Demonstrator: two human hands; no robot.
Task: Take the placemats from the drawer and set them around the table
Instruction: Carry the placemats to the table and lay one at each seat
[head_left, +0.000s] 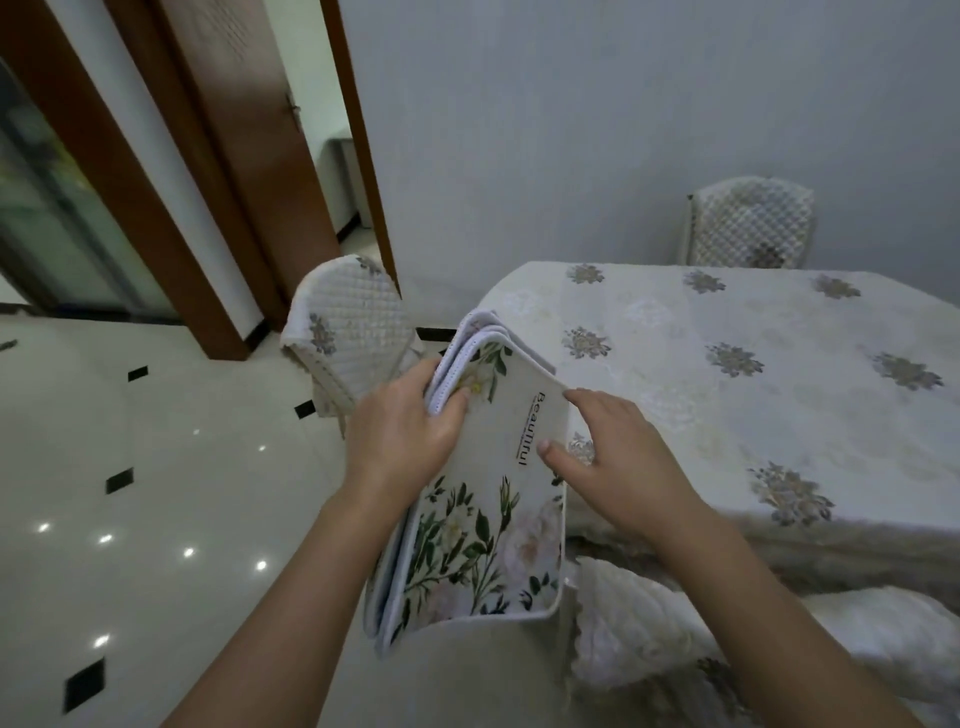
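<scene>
Mats (483, 467) out of drawer, carried as a stack, in the air just beside the table (727, 364) corner. Left hand (405, 431) clamped on stack's far edge, thumb on top. Right hand (613, 457) pinching top mat's right edge. Step judged: peeling off first mat. Next: separate one layer only, lay flat on table.

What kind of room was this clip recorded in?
Most likely a home dining room: a table under a floral tablecloth, quilt-covered chairs around it, and a stack of floral placemats held in both hands.
</scene>
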